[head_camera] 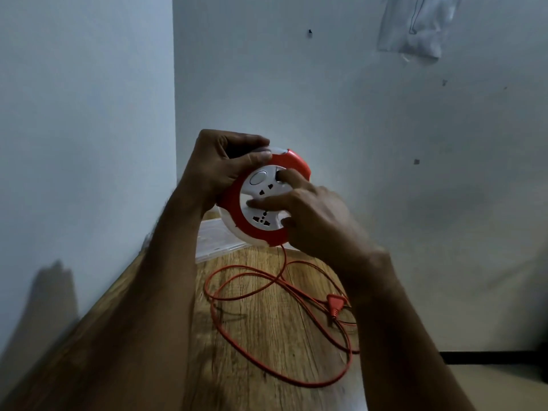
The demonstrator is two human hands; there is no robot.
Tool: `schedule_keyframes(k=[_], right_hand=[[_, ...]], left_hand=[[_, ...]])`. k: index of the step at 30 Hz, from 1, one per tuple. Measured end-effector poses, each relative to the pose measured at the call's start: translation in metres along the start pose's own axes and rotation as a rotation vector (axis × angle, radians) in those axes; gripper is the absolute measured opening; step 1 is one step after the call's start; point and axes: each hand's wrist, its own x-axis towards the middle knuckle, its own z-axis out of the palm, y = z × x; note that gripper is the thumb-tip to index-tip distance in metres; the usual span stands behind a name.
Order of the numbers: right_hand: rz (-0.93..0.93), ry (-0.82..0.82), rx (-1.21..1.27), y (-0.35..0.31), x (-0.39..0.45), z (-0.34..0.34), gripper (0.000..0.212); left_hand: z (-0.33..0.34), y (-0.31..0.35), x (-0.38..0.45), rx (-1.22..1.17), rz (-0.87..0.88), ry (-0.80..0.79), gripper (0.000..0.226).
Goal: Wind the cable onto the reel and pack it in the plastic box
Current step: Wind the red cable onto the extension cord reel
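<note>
While the left hand (219, 167) grips the cable reel (264, 197) at frame centre and right hand (311, 215) fingers press its socket hub, loose orange cable (284, 336) below may snag; the plastic box (213, 238) waits behind.

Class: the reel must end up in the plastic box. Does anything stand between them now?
Nothing visible does. The reel, gripped by the left hand, is held above the table, with the plastic box just behind and below it. Loose cable lies nearer the camera, not between them.
</note>
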Motion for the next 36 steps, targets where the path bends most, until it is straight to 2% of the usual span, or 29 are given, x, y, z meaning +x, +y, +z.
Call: schedule_keyframes(k=[3, 9, 14, 19, 22, 27, 30, 32, 36], right_hand=[[0.037, 0.029, -0.022, -0.009, 0.002, 0.013, 0.063], [0.116, 0.281, -0.018, -0.021, 0.006, 0.038, 0.048], [0.138, 0.397, -0.005, -0.026, 0.008, 0.049, 0.05], [0.184, 0.474, -0.102, -0.025, 0.007, 0.057, 0.064], [0.194, 0.56, -0.04, -0.023, 0.006, 0.057, 0.06], [0.3, 0.683, 0.276, -0.021, 0.008, 0.058, 0.055], [0.473, 0.79, 0.546, -0.027, 0.009, 0.055, 0.058], [0.643, 0.793, 0.83, -0.032, 0.013, 0.057, 0.058], [1.029, 0.644, 1.607, -0.038, 0.019, 0.054, 0.057]], left_hand=[[0.001, 0.001, 0.001, 0.021, 0.003, -0.022, 0.036], [-0.001, 0.0, 0.003, 0.047, 0.012, 0.032, 0.035], [-0.004, 0.004, 0.003, 0.048, 0.032, 0.044, 0.035], [-0.001, 0.002, 0.003, 0.11, 0.027, 0.018, 0.038], [0.004, 0.003, 0.003, 0.165, 0.049, -0.019, 0.04], [0.012, 0.007, 0.002, 0.17, 0.09, -0.037, 0.041], [0.014, 0.01, 0.002, 0.141, 0.118, -0.038, 0.042], [0.016, 0.012, 0.003, 0.163, 0.155, -0.056, 0.044], [0.023, 0.012, 0.005, 0.2, 0.213, -0.078, 0.043]])
